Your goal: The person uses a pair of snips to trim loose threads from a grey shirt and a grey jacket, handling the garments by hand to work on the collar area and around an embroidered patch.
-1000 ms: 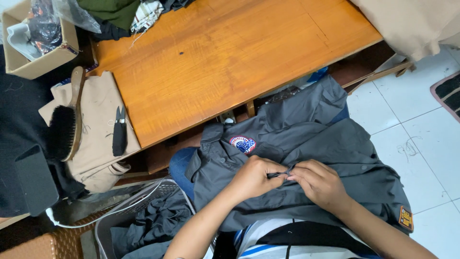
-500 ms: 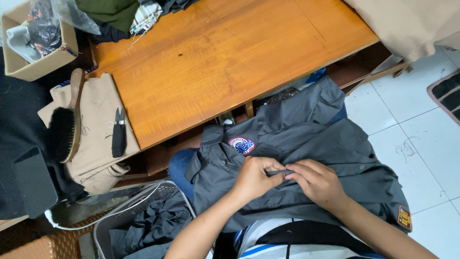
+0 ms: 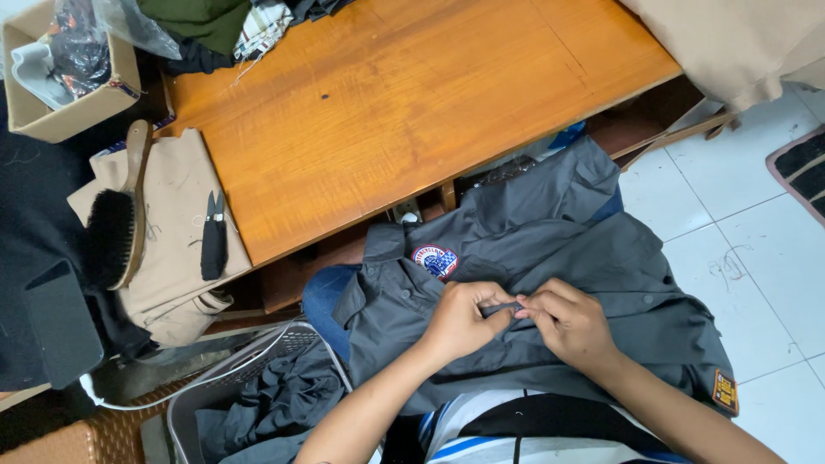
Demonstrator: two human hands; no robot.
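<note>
Head cam: both hands meet at centre-near over a grey shirt (image 3: 550, 249) that lies on the person's lap, spilling right twd the white tile floor (image 3: 756, 258). Left hand (image 3: 460, 320) & right hand (image 3: 567, 325) each pinch the same small fold of grey cloth between thumb & fingertips, knuckles nearly touching; both closed on the fabric. Shirt has 1 round red-blue patch (image 3: 436, 261) on the chest, just far-left of the hands, & 1 small orange patch (image 3: 725, 391) on a sleeve at near right.

Far of the shirt: wooden table (image 3: 412, 112), bare in the middle. On its left end a tan garment (image 3: 172, 249) hangs over the edge, w/ a dark-bristled brush (image 3: 116, 228) & black thread snips (image 3: 213, 236) lying on it, side by side, apart. Cardboard box (image 3: 64, 77) w/ odds & ends at far left. Beige cloth (image 3: 739, 43) at far right. Near left, a grey basket (image 3: 258, 404) holds more dark grey clothes, just beside the left forearm.
</note>
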